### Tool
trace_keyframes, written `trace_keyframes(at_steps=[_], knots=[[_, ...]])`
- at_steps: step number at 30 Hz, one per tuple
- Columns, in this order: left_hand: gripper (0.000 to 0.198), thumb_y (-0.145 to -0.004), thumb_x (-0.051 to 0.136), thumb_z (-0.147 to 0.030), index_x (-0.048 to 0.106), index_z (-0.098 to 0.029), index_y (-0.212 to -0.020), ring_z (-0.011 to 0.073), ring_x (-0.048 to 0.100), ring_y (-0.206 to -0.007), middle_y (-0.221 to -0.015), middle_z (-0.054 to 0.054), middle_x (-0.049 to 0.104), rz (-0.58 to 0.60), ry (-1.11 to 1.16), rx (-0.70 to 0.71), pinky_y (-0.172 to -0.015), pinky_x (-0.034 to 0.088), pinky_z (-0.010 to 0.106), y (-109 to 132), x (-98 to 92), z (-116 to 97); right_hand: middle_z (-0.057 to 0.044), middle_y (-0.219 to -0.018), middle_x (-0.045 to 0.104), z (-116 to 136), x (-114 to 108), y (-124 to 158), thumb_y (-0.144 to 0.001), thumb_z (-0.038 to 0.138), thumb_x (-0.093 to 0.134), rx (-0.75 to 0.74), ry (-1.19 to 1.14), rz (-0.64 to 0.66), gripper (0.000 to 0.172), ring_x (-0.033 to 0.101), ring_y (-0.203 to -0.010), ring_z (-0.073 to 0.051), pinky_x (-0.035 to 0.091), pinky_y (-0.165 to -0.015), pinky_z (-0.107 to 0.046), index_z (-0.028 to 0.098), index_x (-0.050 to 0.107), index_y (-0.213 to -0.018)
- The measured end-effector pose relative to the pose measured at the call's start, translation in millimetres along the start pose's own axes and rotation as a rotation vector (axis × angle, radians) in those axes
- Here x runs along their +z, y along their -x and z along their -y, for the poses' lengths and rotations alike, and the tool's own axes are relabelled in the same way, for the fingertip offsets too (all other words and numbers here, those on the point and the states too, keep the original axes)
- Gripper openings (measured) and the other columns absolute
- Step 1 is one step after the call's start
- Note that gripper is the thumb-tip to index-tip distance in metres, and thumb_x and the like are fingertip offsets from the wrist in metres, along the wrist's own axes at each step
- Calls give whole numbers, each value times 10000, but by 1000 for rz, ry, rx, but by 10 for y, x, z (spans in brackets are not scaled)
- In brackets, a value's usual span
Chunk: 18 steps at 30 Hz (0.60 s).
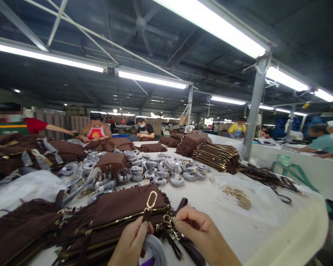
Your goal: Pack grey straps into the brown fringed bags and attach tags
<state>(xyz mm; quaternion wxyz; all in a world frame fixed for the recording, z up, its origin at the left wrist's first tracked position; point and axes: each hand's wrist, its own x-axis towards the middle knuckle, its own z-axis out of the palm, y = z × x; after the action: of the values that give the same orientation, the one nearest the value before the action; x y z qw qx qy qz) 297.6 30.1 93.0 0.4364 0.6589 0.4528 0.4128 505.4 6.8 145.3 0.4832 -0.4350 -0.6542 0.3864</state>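
Brown strap end point(146, 215) stands upright in the left hand point(133, 238), near and centre, in front of the stacked brown bags point(127, 203); thumb and fingers close narrow on it, a gold oval ring point(151, 199) rising clear above the grip; a grey-wrapped coil point(157, 249) sits just beneath this hand, probably the same strap's length, though the join is hidden.

Right hand point(201, 232) is just to the right, fingers curled, thumb near the index tip; gold clasps point(168, 221) lie beside the fingertips at the right edge of the stack; cannot tell whether the fingers hold any of them.

Handling, as judged: strap light, bendable, firm enough at its end to stand when pinched low; ring hard, smooth, likely slippery, apt to swing if taken alone; best hold is the strap just below the ring, leaving the opening free; wrapped coil looks slick and springy, better cupped than pinched; bags look soft and floppy, their fringe liable to snag on hardware; firmer hold at the zipped edge.

Farther off on the white tabletop point(194, 197): many more wrapped coils point(177, 180); to the right of these, a zipped stack point(216, 157), gold edges outward.
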Motion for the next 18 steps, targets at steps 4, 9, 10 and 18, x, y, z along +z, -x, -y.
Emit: trace_keyframes(at_steps=[4,9,10,18], knots=[[299,-918,361,-367,584,-180,-847,168,551,-716,-775,28,605,59,-279,115,-655,445,243,113,-11,-59,-2,-699,562,-53,150,47,-801,306,626,-119,154,30,159,504,-683,-160,381,-657,-265,197,653,-688],[300,-911,337,-175,629,-177,-841,212,642,-841,-895,85,709,195,-714,-73,-755,445,287,228,-84,45,3,-714,565,-336,285,13,-786,227,594,-55,184,112,104,528,-703,-158,379,-657,-254,192,620,-692],[313,-914,336,-163,640,-172,-844,222,655,-864,-915,96,716,206,-774,-135,-765,454,298,229,-101,72,9,-687,562,-417,325,7,-777,197,582,-15,217,129,95,521,-682,-152,371,-643,-250,191,612,-688],[260,-937,406,-200,660,-203,-989,289,648,-974,-1020,91,700,101,-1208,-105,-822,485,388,115,-414,-171,7,-706,622,-814,566,-34,-738,103,572,37,354,192,116,561,-709,-150,376,-665,-232,188,608,-669]])
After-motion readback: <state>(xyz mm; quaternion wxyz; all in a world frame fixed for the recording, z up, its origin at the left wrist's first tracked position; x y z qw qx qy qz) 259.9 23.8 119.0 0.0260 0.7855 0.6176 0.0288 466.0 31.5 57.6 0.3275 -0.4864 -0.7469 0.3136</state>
